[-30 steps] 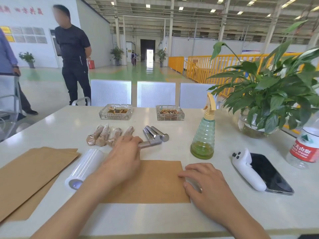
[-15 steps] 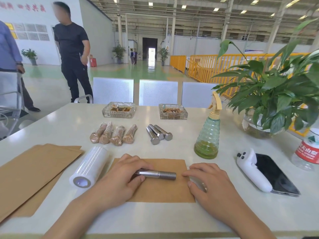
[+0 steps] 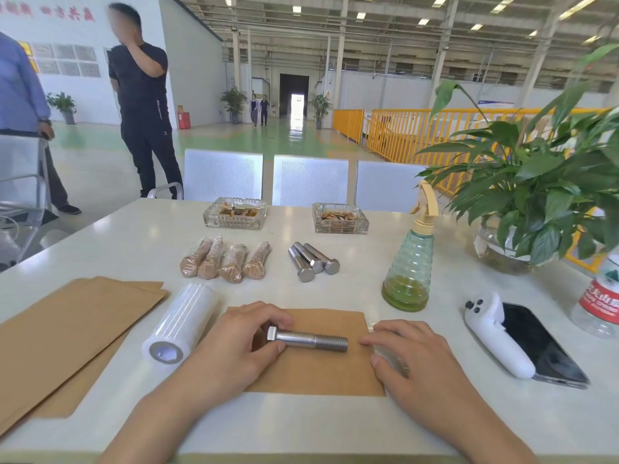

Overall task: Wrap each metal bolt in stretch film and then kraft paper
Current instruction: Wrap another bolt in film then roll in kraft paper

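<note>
A bare metal bolt (image 3: 310, 340) lies on a kraft paper sheet (image 3: 321, 373) in front of me, threads pointing right. My left hand (image 3: 241, 343) pinches its hexagonal head between thumb and fingers. My right hand (image 3: 412, 360) rests flat on the sheet's right edge, over a patch of clear film. A roll of stretch film (image 3: 182, 323) lies just left of the sheet. Three bare bolts (image 3: 313, 261) lie further back, and several wrapped bolts (image 3: 226, 259) lie to their left.
A stack of kraft sheets (image 3: 67, 333) lies at the left. A green spray bottle (image 3: 410, 272), a white controller (image 3: 492, 333), a phone (image 3: 542, 349), a water bottle (image 3: 601, 303) and a potted plant (image 3: 536, 195) crowd the right. Two glass ashtrays (image 3: 234, 212) stand at the back.
My left hand took a bolt from the bare group at the back and brought it down onto the kraft sheet. My right hand stayed on the sheet's right edge.
</note>
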